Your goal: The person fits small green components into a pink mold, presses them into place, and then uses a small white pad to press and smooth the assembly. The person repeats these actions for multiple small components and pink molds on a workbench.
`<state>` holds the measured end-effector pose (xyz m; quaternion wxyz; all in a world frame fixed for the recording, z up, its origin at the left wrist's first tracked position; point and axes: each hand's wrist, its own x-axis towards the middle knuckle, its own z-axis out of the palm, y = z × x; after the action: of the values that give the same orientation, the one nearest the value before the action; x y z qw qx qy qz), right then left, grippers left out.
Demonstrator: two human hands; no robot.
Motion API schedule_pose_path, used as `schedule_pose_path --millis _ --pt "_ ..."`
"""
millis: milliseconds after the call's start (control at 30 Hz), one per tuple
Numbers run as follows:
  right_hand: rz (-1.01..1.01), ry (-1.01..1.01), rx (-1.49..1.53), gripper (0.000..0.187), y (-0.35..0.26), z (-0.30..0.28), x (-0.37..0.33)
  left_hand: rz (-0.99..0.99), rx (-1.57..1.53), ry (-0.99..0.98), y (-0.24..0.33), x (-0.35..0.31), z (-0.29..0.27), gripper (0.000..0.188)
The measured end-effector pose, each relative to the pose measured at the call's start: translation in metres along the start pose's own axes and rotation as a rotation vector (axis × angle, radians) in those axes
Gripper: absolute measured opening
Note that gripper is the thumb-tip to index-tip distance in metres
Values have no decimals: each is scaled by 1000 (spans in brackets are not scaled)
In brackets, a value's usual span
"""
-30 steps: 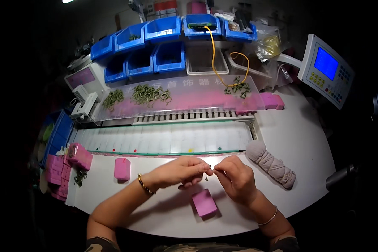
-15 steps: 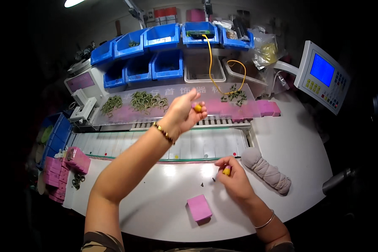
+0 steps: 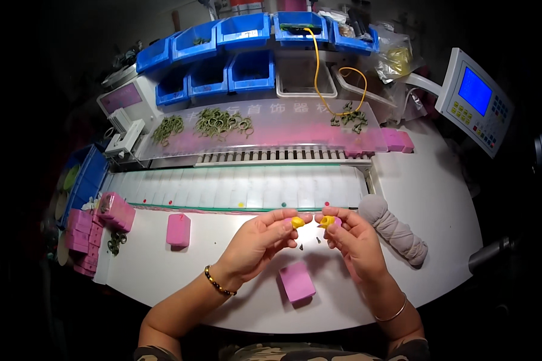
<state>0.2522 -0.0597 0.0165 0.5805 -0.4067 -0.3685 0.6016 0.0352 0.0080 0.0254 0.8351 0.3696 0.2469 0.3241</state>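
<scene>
My left hand (image 3: 256,246) and my right hand (image 3: 358,243) are held close together above the white table (image 3: 235,301), fingertips nearly meeting. Each one pinches thumb against fingers. Yellow and purple show at both sets of fingertips; whether these are finger coverings or small held pieces is unclear. The yellow bit at the right fingers (image 3: 327,221) looks rounded with a dark hollow. Just below lie two tiny dark pieces (image 3: 301,246). A pink block (image 3: 297,281) rests on the table between my forearms. Another pink block (image 3: 178,230) stands left of my left hand.
Olive-green rings (image 3: 220,123) lie in heaps on a clear sheet, above a roller strip (image 3: 283,157). Blue bins (image 3: 251,69) line the back. Stacked pink blocks (image 3: 81,231) stand left. A grey cloth roll (image 3: 394,231) and a control panel (image 3: 478,96) are to the right.
My left hand has come down and back from over the clear sheet to beside my right hand. The left pink block, formerly behind my forearm, now shows. My right hand has risen slightly. The view has shifted.
</scene>
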Motion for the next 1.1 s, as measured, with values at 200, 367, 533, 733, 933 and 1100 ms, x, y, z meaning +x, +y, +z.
schedule_pose_path --millis 200,367,533,733,933,1100 --pt "-57 7 -133 32 -8 20 -24 94 117 60 -16 -24 10 31" --pt "-249 -44 -275 33 2 14 -41 291 249 65 -32 -31 11 26" --pt "-219 86 -244 29 1 27 -58 540 423 54 -41 -37 20 28" --pt "-104 86 -125 26 5 24 -61 744 851 -39 -35 -44 16 37" --pt "-247 -19 -197 24 5 21 -65 866 1000 -154 -26 -45 17 32" --pt "-291 -52 -138 24 13 27 -60 810 898 -40 -31 -50 18 33"
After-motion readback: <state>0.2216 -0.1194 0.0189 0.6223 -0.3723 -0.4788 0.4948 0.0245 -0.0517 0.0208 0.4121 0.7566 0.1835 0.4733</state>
